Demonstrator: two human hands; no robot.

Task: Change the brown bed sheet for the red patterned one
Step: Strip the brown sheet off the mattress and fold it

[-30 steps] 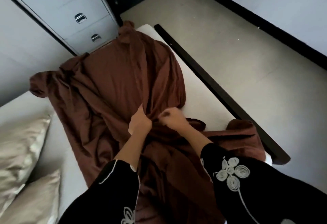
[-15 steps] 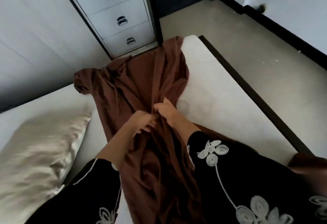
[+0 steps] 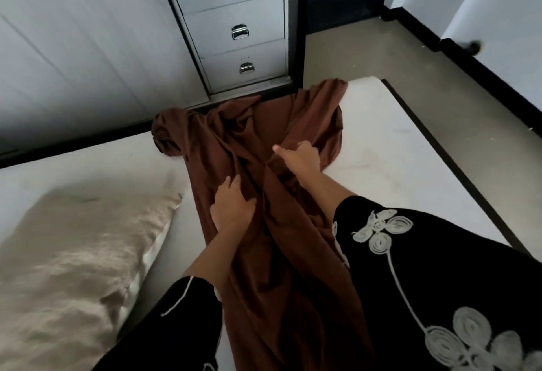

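Left hand (image 3: 231,209) clutches the bunched brown sheet (image 3: 264,124); right hand (image 3: 302,156) grips a fold farther out. The person should gather hand over hand, evenly.

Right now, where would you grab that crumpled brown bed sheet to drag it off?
Probably the ridge of gathered folds down the middle of the crumpled brown bed sheet, just beyond the right hand. Come from above, near side: the cloth lies bunched in a narrow band toward you, so one grip catches many layers.
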